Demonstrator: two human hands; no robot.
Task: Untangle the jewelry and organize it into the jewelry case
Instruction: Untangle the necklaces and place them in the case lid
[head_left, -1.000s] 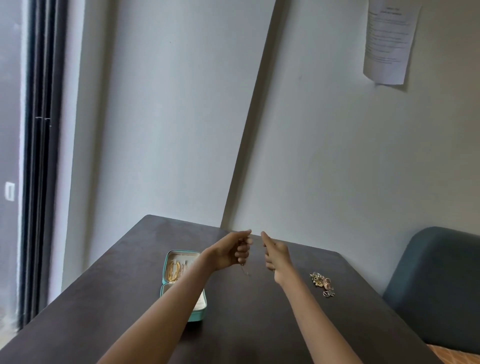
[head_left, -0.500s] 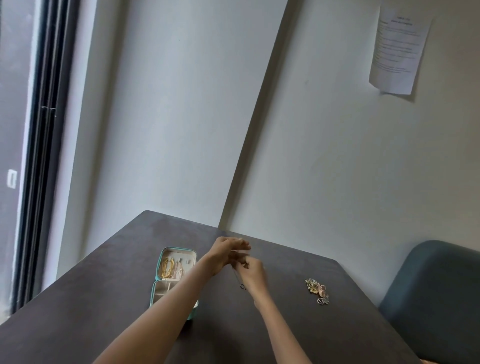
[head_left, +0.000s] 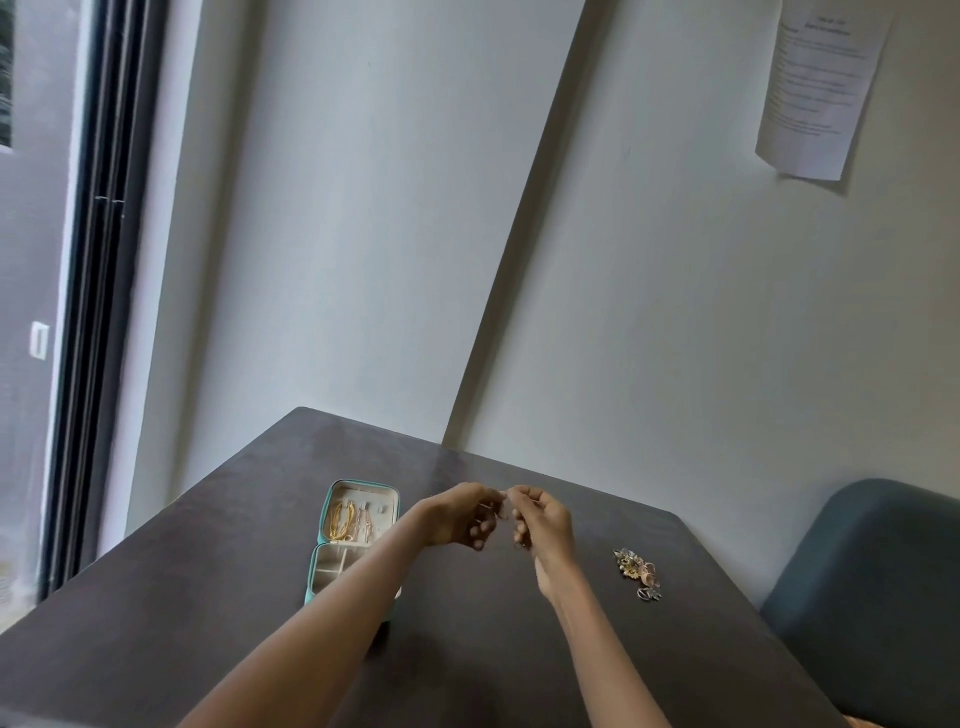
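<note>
Place: this is looking like a room in a home or a small office; it is hard to say which.
Table: a dark table (head_left: 218, 597) is standing in the corner, touching two plain pale walls.
Seat: a soft blue-grey chair (head_left: 878, 587) is sitting just beside the table on the right.
Door: a big glass sliding door (head_left: 98, 291) with a dark frame is letting in daylight on the left.
Paper: a printed sheet of paper (head_left: 821, 88) is hanging on the wall, high on the right; its words are too small to read.
On the table: an open teal jewelry case (head_left: 358, 540) and a little jewelry pile (head_left: 636, 571) are lying well apart.
</note>
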